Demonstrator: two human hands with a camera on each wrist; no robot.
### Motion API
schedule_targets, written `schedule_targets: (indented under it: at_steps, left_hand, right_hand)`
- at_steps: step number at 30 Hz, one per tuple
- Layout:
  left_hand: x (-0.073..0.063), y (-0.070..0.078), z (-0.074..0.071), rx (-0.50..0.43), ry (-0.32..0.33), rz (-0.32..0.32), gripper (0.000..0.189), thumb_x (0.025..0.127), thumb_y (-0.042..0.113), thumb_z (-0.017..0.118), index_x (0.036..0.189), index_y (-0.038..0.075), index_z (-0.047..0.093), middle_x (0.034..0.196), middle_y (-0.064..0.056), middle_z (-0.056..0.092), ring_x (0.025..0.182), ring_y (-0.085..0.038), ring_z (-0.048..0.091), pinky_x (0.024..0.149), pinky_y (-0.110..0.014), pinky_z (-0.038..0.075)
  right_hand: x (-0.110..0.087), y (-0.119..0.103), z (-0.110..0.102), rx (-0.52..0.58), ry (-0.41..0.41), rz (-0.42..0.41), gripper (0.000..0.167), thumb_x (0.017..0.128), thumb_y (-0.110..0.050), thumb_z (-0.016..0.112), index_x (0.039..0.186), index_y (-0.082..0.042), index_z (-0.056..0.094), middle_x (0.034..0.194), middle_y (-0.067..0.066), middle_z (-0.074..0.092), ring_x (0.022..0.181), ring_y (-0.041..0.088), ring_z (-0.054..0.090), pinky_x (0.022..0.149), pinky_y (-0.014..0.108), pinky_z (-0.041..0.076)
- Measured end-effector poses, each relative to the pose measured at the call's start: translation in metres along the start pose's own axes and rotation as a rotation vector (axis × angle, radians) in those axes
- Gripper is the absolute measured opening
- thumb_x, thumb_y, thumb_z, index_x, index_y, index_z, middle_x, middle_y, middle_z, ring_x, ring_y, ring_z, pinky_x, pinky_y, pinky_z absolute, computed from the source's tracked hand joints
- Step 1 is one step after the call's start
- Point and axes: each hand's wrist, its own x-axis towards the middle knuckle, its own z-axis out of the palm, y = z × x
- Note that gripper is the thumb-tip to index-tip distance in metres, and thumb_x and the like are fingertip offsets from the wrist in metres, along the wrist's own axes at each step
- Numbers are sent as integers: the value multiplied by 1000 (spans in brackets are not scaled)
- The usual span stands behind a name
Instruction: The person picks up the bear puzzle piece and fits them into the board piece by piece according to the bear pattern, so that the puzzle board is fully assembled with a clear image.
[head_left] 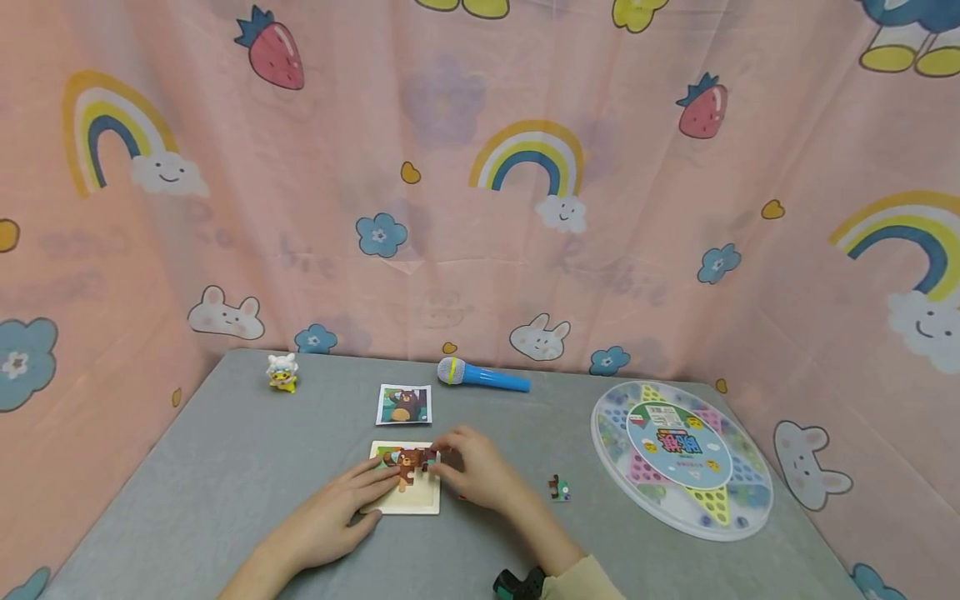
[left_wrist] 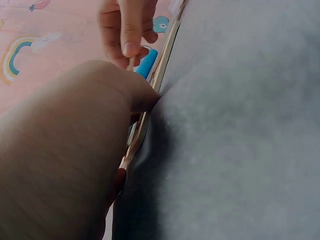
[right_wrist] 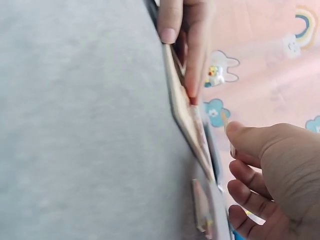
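A wooden jigsaw board (head_left: pixel 422 502) lies on the grey table, with bear-picture pieces (head_left: pixel 406 463) set in its upper part and bare wood below. My left hand (head_left: pixel 333 515) rests on the board's left side, its fingers extended over the pieces and its thumb at the near edge. Between thumb and fingers, my right hand (head_left: pixel 480 471) pinches a thin puzzle piece (right_wrist: pixel 225 120) above the board's upper right corner. Another loose puzzle piece (head_left: pixel 559 488) lies to the right. A small reddish bit (head_left: pixel 462 497) shows beside the board, mostly hidden by the right hand.
Behind the board lies a bear picture card (head_left: pixel 406 405), with a blue toy microphone (head_left: pixel 491 378) farther back. A small figurine (head_left: pixel 282 373) stands at the back left. On the right is a round Chinese checkers set (head_left: pixel 678 446). A patterned pink curtain (head_left: pixel 315 208) hangs behind the table.
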Motion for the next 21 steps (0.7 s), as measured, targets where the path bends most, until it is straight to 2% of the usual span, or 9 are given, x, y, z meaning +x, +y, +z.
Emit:
schedule_targets:
  at_steps: [11,21]
  left_hand:
    - [1,1,0,-19,-15,-12,49,104,21,67,152,13,60,158,0,56,154,-37,40,117,-65,40]
    - [2,13,0,67,0,-18,52,105,34,66,152,14,60,157,-3,57,151,-38,44,114,-66,43]
  right_hand:
    - [-11,0,8,-48,-49,-12,25,98,-27,80,117,-11,78,104,-3,66,94,6,58,85,28,55]
    - [-10,0,14,-71,-30,-12,26,98,-25,80,119,-10,78,105,-3,67,96,8,60,87,29,56]
